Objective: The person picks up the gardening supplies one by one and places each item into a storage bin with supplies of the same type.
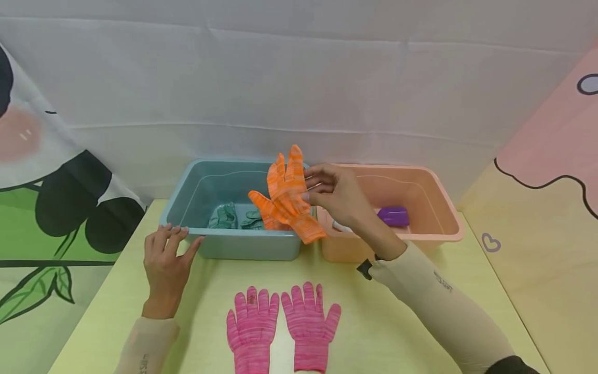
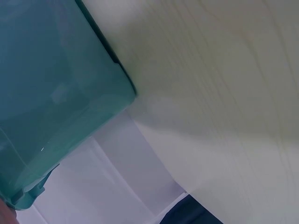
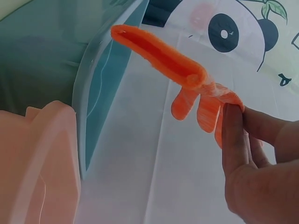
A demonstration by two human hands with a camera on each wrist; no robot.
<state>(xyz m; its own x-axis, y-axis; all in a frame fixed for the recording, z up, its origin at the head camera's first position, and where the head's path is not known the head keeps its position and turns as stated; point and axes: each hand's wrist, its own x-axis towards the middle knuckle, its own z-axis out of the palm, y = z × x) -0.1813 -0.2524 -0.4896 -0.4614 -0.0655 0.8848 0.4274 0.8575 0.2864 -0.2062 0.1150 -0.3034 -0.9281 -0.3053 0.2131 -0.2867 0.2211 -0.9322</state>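
Observation:
My right hand pinches an orange knitted glove between thumb and fingers, above the teal bin's right end. In the right wrist view the glove hangs from the fingertips, its cuff opening toward the camera. My left hand rests its fingertips on the teal bin's front left rim, thumb near the outer wall. Green gloves lie inside that bin. Another orange patch shows low behind the held glove; I cannot tell whether it is a second glove.
A peach bin stands right of the teal one, holding a purple object and a partly hidden white one. Two pink gloves, one left and one right, lie flat on the table in front. White cloth hangs behind.

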